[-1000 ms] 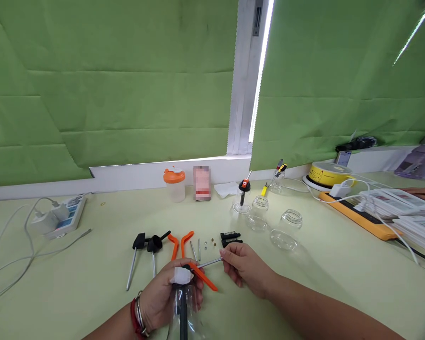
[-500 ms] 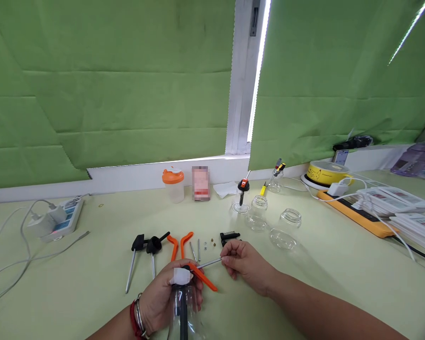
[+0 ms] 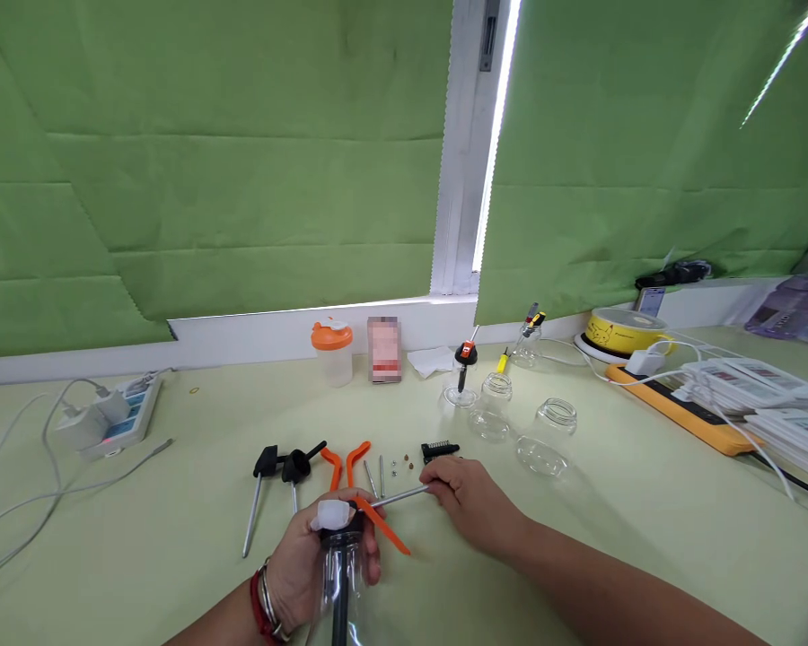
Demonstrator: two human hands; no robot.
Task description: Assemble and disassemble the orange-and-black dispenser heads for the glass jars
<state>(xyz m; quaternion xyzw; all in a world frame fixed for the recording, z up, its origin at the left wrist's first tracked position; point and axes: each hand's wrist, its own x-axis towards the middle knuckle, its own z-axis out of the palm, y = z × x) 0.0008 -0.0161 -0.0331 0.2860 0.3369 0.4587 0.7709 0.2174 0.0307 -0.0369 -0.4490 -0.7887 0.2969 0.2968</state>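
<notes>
Bottle (image 3: 340, 579) neck is in L grip (image 3: 303, 563), rod (image 3: 402, 495) end btwn R grip (image 3: 469, 501) fingertips.

Clear btl (image 3: 355, 592) w/ black head (image 3: 342, 535) on top, held approx upright, slight tilt, nr middle of table (image 3: 229, 413) L–R, well back from its far edge; base out of frame, so can't tell if it's touching. Dark tube (image 3: 340, 594) runs down inside. White pc (image 3: 333, 514) on the head's L side. Orange lever (image 3: 385, 528) sticks out R & slopes down, free end lowest. Thin metal rod (image 3: 400, 494), straight, angled slightly up to R, outer end gripped; inner end hidden nr lever.
</notes>
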